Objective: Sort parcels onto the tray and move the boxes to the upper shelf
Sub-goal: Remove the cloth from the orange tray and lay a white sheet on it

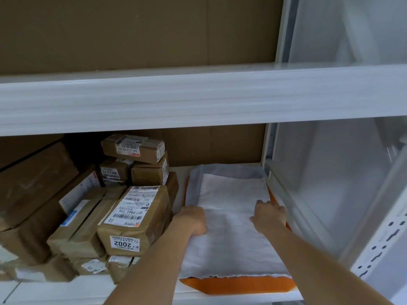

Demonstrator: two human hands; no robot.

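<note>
Your left hand (193,221) and right hand (269,216) press the white parcel (231,234), fingers (263,203) loosely curled; brown boxes (136,216) sit just left.

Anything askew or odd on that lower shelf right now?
Yes. The cardboard boxes are heaped at tilted angles, not squared. The white parcel overhangs the orange tray at the back, under the left hand and right hand.

Both forearms are bare to the frame's edge, with no sleeves, gloves, rings or watch visible.
</note>
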